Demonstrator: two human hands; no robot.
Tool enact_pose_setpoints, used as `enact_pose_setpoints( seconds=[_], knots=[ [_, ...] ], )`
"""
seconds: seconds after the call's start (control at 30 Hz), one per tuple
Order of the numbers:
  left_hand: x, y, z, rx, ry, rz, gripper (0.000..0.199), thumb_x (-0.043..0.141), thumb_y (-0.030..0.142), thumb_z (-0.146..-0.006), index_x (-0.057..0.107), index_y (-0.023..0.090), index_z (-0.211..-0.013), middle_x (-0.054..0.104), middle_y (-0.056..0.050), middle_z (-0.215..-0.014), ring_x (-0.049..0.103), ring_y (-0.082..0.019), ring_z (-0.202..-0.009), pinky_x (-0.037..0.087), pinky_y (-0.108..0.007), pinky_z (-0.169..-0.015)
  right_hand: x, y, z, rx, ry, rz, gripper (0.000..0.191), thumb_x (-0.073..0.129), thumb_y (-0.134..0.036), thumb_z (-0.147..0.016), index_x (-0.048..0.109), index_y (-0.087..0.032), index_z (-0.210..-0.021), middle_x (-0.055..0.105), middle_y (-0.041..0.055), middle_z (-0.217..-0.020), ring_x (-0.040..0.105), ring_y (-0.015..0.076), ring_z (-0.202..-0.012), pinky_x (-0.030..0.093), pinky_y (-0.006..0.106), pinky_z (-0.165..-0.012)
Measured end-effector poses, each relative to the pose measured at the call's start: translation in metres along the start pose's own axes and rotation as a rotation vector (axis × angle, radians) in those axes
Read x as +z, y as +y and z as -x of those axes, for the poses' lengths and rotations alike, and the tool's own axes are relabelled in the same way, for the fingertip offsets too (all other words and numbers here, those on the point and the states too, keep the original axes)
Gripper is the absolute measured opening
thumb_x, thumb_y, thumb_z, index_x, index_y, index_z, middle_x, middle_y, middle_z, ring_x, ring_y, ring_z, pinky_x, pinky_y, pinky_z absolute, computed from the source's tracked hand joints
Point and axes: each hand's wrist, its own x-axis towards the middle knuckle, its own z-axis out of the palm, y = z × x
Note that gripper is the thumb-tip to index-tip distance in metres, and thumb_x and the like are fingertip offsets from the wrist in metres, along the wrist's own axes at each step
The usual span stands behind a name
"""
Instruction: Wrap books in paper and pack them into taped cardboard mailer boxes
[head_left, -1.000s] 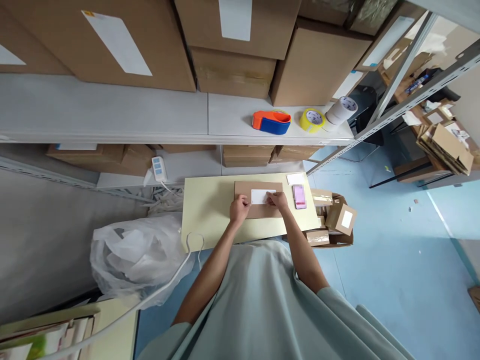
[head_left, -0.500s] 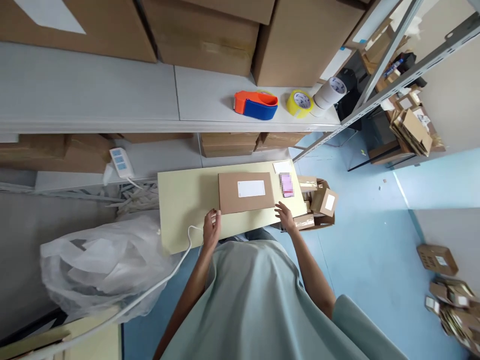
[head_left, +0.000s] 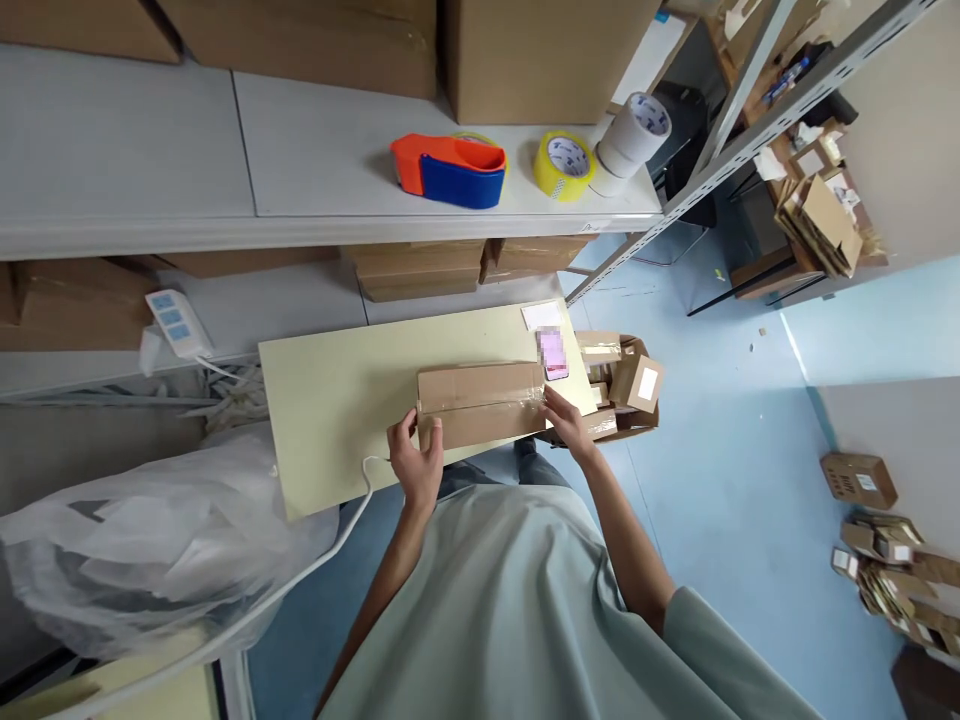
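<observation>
A brown cardboard box (head_left: 480, 405) is at the front edge of the pale yellow table (head_left: 322, 400), a strip of clear tape running along the face that shows. My left hand (head_left: 417, 460) grips its left end, thumb on the near side and fingers at the corner. At the right end, my right hand (head_left: 566, 420) has its fingers against the box's edge. Right behind that hand lie a phone with a pink screen (head_left: 553, 353) and a white paper (head_left: 541, 315).
An orange and blue tape dispenser (head_left: 450, 170) and tape rolls (head_left: 564, 166) sit on the shelf (head_left: 315, 150) ahead. An open carton of small boxes (head_left: 636, 380) stands right of the table. White plastic wrap (head_left: 165, 530) and a white cable (head_left: 300, 580) are at the left.
The box has been turned over, so its white label no longer shows and a taped side does. Both hands have closed onto its ends. The view has shifted.
</observation>
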Motion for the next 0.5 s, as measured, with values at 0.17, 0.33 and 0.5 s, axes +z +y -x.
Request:
enact_pose_setpoints(
  seconds=[0.17, 0.33, 0.5],
  knots=[
    [0.019, 0.018, 0.014, -0.056, 0.027, -0.143, 0.035, 0.063, 0.046, -0.098, 0.073, 0.02, -0.119, 0.067, -0.014, -0.113, 0.07, -0.034, -0.114, 0.056, -0.052, -0.113, -0.029, 0.009, -0.011, -0.016, -0.139, 0.014, 0.054, 0.076, -0.057, -0.095, 0.078, -0.025, -0.138, 0.081, 0.0083, -0.14, 0.074, 0.0325, -0.136, 0.062, 0.044, -0.114],
    [0.035, 0.044, 0.032, -0.105, 0.15, -0.233, 0.036, 0.066, 0.045, -0.092, 0.073, 0.017, -0.115, 0.064, -0.014, -0.108, 0.068, -0.036, -0.117, 0.059, -0.055, -0.11, -0.063, 0.013, -0.01, -0.067, -0.308, -0.015, 0.049, 0.072, -0.052, -0.099, 0.075, -0.027, -0.141, 0.082, 0.0049, -0.136, 0.076, 0.0301, -0.131, 0.064, 0.04, -0.109],
    [0.067, 0.103, 0.066, -0.063, 0.208, -0.272, 0.041, 0.067, 0.049, -0.093, 0.073, 0.018, -0.12, 0.063, -0.013, -0.113, 0.069, -0.031, -0.108, 0.062, -0.05, -0.105, -0.134, 0.01, 0.001, -0.017, -0.338, -0.118, 0.056, 0.072, -0.058, -0.099, 0.074, -0.026, -0.144, 0.081, 0.0051, -0.139, 0.076, 0.0316, -0.131, 0.063, 0.042, -0.112]
  ],
)
